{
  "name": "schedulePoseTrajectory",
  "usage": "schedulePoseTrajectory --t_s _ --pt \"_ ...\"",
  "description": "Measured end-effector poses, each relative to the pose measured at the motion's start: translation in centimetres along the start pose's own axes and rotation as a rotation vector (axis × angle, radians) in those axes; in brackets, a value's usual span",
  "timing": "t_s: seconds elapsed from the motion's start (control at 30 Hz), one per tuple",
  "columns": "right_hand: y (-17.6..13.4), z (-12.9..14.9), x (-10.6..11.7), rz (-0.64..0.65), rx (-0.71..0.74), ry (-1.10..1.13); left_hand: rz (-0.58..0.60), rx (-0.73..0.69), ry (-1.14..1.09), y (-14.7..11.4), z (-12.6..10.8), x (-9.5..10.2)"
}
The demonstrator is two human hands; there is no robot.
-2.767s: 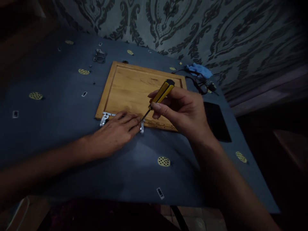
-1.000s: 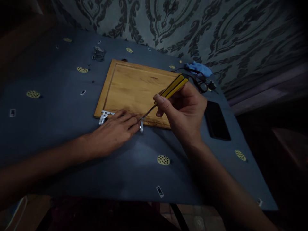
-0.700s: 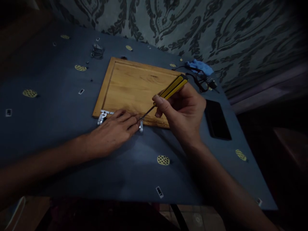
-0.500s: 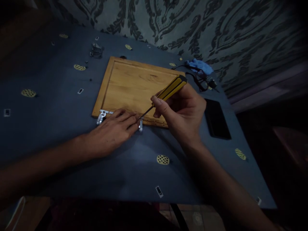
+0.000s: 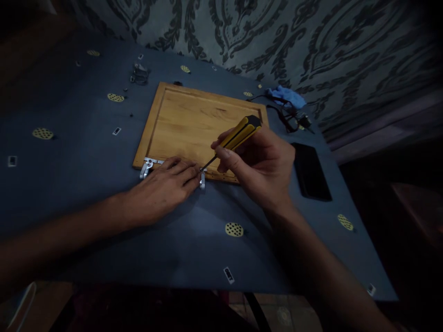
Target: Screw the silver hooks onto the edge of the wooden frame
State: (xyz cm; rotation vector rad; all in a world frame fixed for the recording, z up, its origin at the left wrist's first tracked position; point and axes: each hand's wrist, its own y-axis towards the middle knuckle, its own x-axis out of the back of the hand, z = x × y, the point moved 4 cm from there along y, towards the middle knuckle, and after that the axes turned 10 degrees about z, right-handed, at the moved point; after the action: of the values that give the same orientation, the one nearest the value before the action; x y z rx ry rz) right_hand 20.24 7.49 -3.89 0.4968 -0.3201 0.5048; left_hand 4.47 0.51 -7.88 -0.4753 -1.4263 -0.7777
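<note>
A yellow-and-black screwdriver (image 5: 239,133) is gripped between the thumb and fingers of my right hand (image 5: 266,161). Its shaft slants down to the left, and the tip meets the metal bracket (image 5: 202,180) at the near edge of a framed wooden panel (image 5: 190,120). My left hand (image 5: 164,186) lies flat across that same edge, fingers stretched out beside the screwdriver tip. Left of those fingers, a second metal bracket (image 5: 148,167), resembling a hinge, sits at the panel's near left corner. My left fingers cover part of the edge between the brackets.
On the blue patterned tablecloth (image 5: 138,258), a dark phone (image 5: 311,171) lies right of my right hand. Black glasses (image 5: 289,121) and a blue cloth (image 5: 288,97) rest behind it. More metal hardware (image 5: 140,74) is at the back left. A patterned wall (image 5: 256,37) rises behind the table.
The screwdriver handle has dropped slightly and shifted left, and my right fingers have changed position around it. The tip remains at the bracket. My left hand and the panel look nearly unmoved.
</note>
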Motion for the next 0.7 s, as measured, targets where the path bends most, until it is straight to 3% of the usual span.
schedulePoseTrajectory --t_s 0.2,0.7 --pt "-0.07 -0.29 0.05 -0.049 0.008 -0.027 0.036 0.007 -0.027 -0.04 0.01 -0.12" --pt "0.19 -0.47 0.07 -0.112 0.033 0.04 -0.007 0.0 -0.051 0.0 -0.02 -0.03"
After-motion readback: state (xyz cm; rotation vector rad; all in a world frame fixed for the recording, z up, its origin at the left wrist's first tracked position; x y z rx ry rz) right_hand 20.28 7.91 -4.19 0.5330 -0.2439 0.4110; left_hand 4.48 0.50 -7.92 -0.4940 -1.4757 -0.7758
